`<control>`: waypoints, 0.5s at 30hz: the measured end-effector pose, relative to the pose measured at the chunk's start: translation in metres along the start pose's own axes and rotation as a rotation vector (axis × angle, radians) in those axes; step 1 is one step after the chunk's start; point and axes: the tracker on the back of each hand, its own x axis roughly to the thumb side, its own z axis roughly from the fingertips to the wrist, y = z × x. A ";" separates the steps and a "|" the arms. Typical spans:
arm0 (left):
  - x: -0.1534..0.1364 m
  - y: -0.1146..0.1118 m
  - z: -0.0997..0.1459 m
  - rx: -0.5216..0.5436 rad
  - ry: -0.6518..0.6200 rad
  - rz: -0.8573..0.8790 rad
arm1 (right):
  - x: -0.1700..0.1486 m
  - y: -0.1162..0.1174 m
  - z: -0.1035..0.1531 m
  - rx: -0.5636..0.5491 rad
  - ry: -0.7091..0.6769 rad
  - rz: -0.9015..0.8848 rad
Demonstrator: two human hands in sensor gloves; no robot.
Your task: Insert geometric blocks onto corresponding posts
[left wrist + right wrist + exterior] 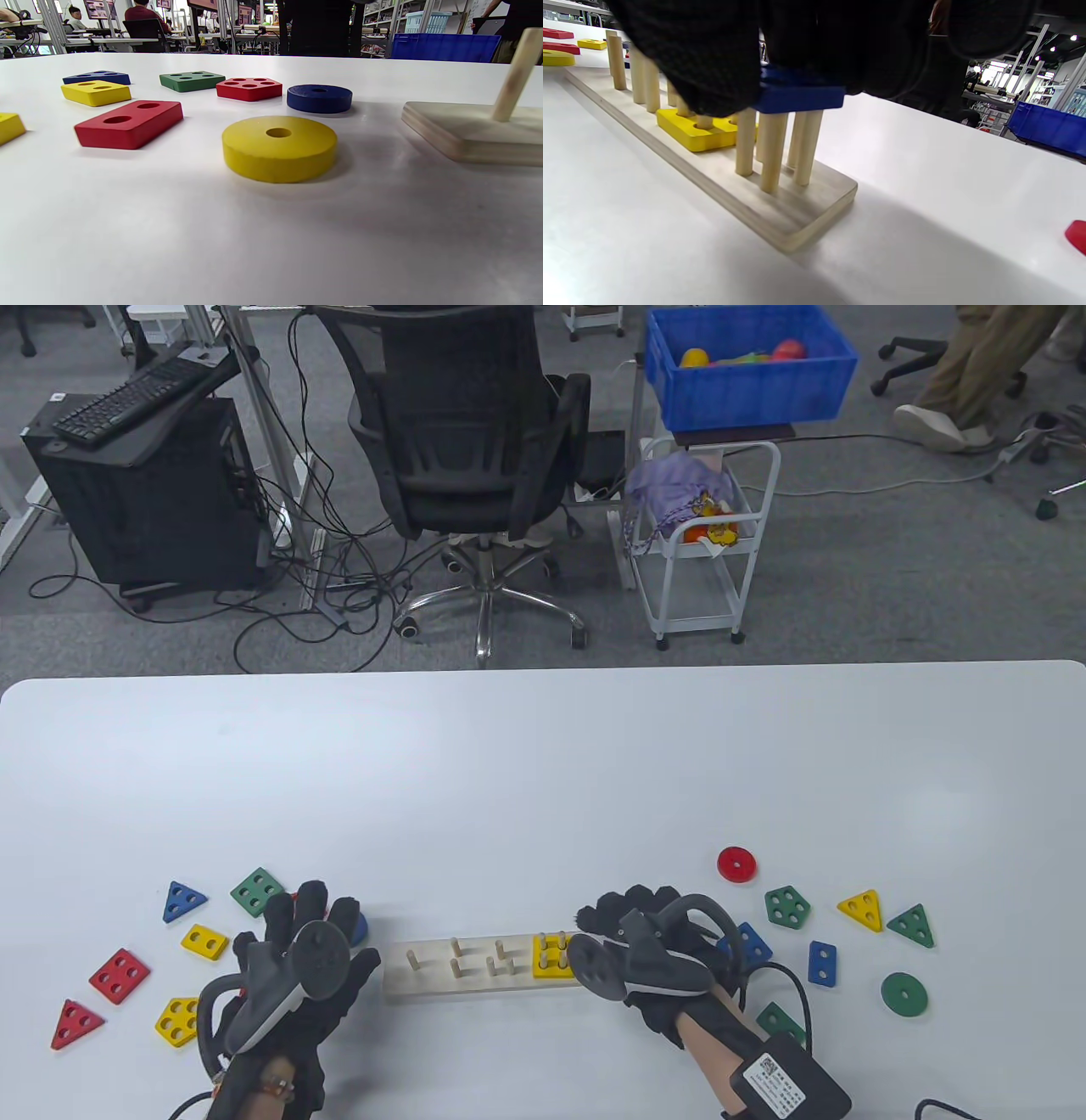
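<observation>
Right hand: your right hand (632,933) grips a blue block (797,95), holding it on the tips of the end posts (772,152) of the wooden peg board (441,980).
Left hand: your left hand (297,967) rests flat on the table (543,780) with fingers spread, holding nothing.
Board: a yellow square block (553,957) sits seated on its four pegs.
Near left: a yellow disc (279,148), blue disc (319,98) and red rectangle (129,123) lie loose.
Near right: a red disc (736,864) and green disc (904,993) lie apart.
</observation>
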 end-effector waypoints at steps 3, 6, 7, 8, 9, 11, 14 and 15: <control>0.000 0.000 0.000 0.000 0.002 0.001 | -0.001 -0.001 0.001 0.009 0.005 -0.015; 0.000 0.000 0.000 -0.003 0.003 -0.001 | -0.008 -0.002 0.003 0.022 0.027 -0.045; 0.000 0.000 0.000 -0.004 0.003 -0.002 | -0.010 -0.003 0.004 0.015 0.031 -0.055; 0.000 0.000 0.000 -0.007 0.003 -0.004 | -0.017 -0.005 0.007 0.001 0.048 -0.087; 0.000 0.000 0.000 -0.008 0.003 -0.004 | -0.024 -0.007 0.010 -0.009 0.074 -0.120; 0.000 0.000 0.000 -0.009 0.002 -0.005 | -0.039 -0.010 0.017 -0.027 0.138 -0.164; 0.000 0.000 0.000 -0.009 -0.002 -0.004 | -0.071 -0.009 0.032 -0.021 0.289 -0.186; 0.000 0.000 0.000 -0.009 -0.003 -0.004 | -0.079 -0.008 0.037 -0.005 0.329 -0.192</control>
